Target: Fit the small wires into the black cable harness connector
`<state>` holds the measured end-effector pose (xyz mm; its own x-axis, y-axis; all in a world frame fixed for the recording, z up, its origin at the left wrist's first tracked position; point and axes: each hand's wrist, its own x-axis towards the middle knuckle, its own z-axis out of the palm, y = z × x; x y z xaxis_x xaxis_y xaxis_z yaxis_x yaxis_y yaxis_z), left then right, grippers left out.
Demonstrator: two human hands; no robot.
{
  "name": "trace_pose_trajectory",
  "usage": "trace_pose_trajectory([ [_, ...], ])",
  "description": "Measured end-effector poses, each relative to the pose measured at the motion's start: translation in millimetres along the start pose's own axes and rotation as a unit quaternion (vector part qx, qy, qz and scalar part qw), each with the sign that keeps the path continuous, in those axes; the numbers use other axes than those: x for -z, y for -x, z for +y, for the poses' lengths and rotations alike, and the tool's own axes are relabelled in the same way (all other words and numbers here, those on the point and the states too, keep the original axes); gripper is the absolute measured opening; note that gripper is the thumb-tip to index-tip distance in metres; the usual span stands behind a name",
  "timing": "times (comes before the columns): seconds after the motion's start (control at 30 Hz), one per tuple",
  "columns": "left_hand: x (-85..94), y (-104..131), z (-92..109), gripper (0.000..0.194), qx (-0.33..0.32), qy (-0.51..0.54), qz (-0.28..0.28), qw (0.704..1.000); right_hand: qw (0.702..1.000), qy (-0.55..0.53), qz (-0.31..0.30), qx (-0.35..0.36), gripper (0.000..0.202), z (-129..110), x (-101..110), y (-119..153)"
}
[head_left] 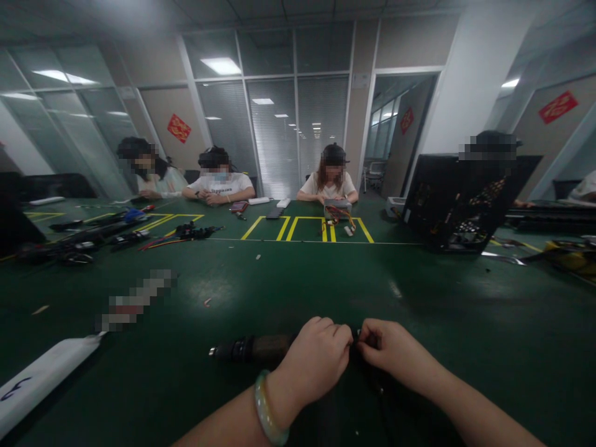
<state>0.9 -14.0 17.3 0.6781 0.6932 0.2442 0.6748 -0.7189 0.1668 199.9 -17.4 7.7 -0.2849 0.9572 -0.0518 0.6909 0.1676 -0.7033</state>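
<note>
Hands: your left hand (321, 357) and right hand (391, 351) meet at the near edge of the bench (298, 279), fingertips almost touching; both are curled narrow, pinching a small dark part (357, 340) between them.
Left hand: its fingers fold over the end of a dark cylindrical tool (254, 349) that lies flat on the bench and points to your left; a pale green bangle (266, 406) sits on that wrist.
Right hand: thumb and forefinger nip the dark part from the right; what runs below it into the shadow is too dark to tell.
Handling, tool: it looks rigid and fairly weighty, with a ribbed collar near the tip (235, 351); you would hold it best round the thick middle, not by the thin tip.
Handling, small part: light, easily dropped and hard to spot on the dark mat, so keep the pinch close to the bench.
Head view, near left: a white strip (44, 375) lies well apart from your hands.
Head view, far side: three people sit at the bench, one over a grey box with coloured wires (339, 211); cable bundles (116, 233) lie to the left, an open black case (459, 202) stands to the right.
</note>
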Motion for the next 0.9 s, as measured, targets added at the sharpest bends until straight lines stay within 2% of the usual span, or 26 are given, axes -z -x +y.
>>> trace_pose_trajectory([
  [0.3,-0.4,-3.3,-0.5,0.003,0.012,-0.022,-0.029,0.999,1.000,0.009,-0.002,-0.008,0.007,6.3,-5.8,-2.7],
  [0.5,-3.3,-2.2,-1.5,0.004,0.029,-0.015,-0.017,0.999,1.000,-0.021,-0.003,-0.005,0.009,2.6,-6.7,-2.1],
  [0.9,-5.5,-1.8,-6.1,0.004,0.018,0.009,0.008,1.000,0.998,-0.052,0.003,0.021,0.007,5.3,-5.6,-3.5],
])
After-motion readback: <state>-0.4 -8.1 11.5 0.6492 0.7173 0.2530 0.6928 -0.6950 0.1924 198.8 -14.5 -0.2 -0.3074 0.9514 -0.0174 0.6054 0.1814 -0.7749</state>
